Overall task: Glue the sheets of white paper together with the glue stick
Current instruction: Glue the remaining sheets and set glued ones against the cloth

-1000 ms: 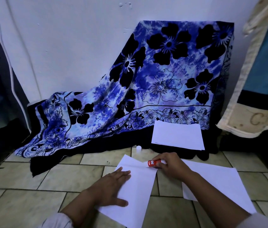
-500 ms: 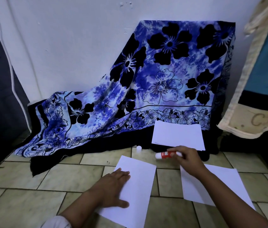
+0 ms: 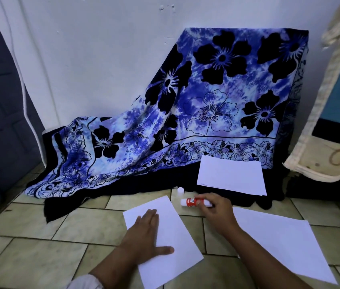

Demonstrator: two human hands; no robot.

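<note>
Right grip (image 3: 215, 211) pinches glue stick (image 3: 192, 202), long axis left-right, white end leftward | near sheet (image 3: 177, 232) lies just near-left of it; left grip (image 3: 144, 232) flat, pinning that sheet

— What's carrying it all?
— A floor (image 3: 39, 236) of pale, mottled tiles with dark grout.
— And directly on it?
— Two white sheets, lying flat and apart. The left sheet (image 3: 175, 226) is skewed; the right sheet (image 3: 286, 243) has a strip of bare tile between it and the other.
— Anything smaller?
— A white cap (image 3: 180, 191), just beyond the left sheet's far corner, by a cloth (image 3: 123, 163).
— The cloth?
— Blue, flowered, dark-bordered, spilling onto the tiles. A paper stack (image 3: 230, 176) rests on its hem, not on tile.
</note>
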